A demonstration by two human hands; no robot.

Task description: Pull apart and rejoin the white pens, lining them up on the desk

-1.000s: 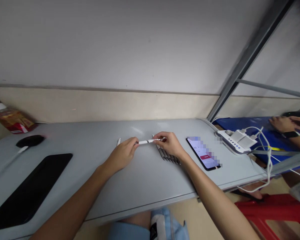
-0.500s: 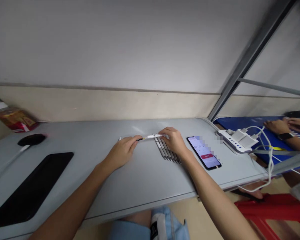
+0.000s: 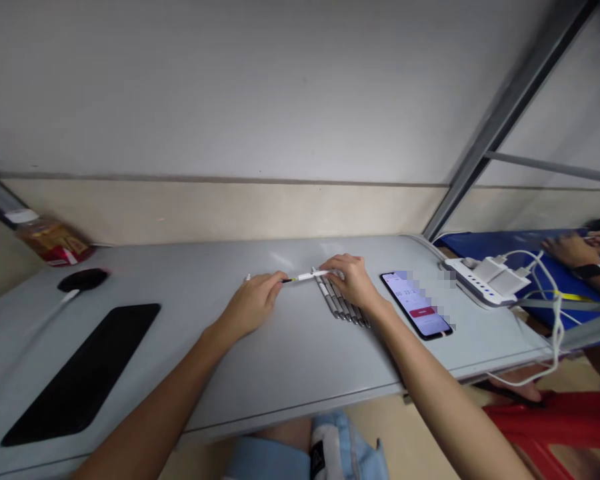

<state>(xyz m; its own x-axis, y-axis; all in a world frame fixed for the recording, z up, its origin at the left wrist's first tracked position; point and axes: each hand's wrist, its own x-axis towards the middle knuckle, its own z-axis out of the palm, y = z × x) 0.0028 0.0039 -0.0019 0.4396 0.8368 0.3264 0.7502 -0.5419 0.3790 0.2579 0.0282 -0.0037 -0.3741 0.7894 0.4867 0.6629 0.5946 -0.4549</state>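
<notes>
My left hand [image 3: 253,301] is closed, thumb and fingers pinching a thin pen refill [image 3: 289,281] with a dark end and a yellowish part. Its free end points right, lined up with the open end of a white pen barrel [image 3: 307,275]. Whether the refill's end is inside the barrel, I cannot tell. The barrel lies in the grip of my right hand [image 3: 349,279], whose fingers hide its other end. Below that hand, several white and grey pens [image 3: 337,301] lie side by side on the table, partly covered by it. A small white piece [image 3: 248,277] shows behind my left hand.
Right of the pens lies a lit phone [image 3: 416,305], then a power strip [image 3: 480,283] with chargers and white cables. A black slab [image 3: 83,373], a dark round object [image 3: 83,280] and a bottle [image 3: 55,239] are left. Another person's hands [image 3: 573,250] work over the blue surface.
The camera has turned slightly left, so everything appears further right. Both hands keep nearly the same pose, holding the refill and the barrel end to end.
</notes>
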